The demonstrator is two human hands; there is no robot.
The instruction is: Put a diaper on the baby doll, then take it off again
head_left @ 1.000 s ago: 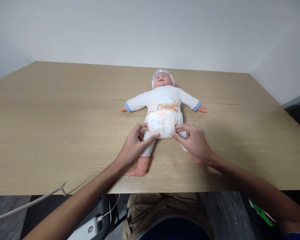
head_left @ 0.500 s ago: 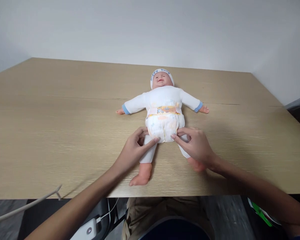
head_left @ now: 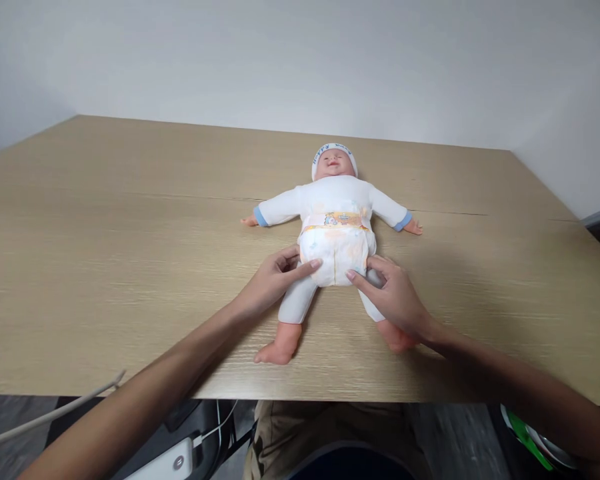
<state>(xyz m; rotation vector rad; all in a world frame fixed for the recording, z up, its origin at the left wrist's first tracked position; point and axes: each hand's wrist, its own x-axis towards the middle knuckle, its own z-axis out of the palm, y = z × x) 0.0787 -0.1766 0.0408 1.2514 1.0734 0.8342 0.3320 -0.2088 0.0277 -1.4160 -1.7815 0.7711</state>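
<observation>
A baby doll [head_left: 334, 193] in a white suit and white cap lies on its back on the wooden table [head_left: 105, 233], arms spread, feet toward me. It wears a white diaper [head_left: 336, 248] with an orange printed waistband. My left hand [head_left: 273, 280] pinches the diaper's leg edge at the doll's right thigh, fingers closed on it. My right hand [head_left: 393, 293] does the same at the other thigh, thumb and fingers pressed on the diaper's edge.
A white wall rises behind the table. Below the table's near edge are my lap, a white charger with cable [head_left: 173, 460], a grey cable [head_left: 50, 413] at the left and a green item [head_left: 530, 440] at the right.
The view has shifted slightly, so the doll sits a bit further right. Both hands stay at the diaper's leg openings, fingers working slightly along the edges.
</observation>
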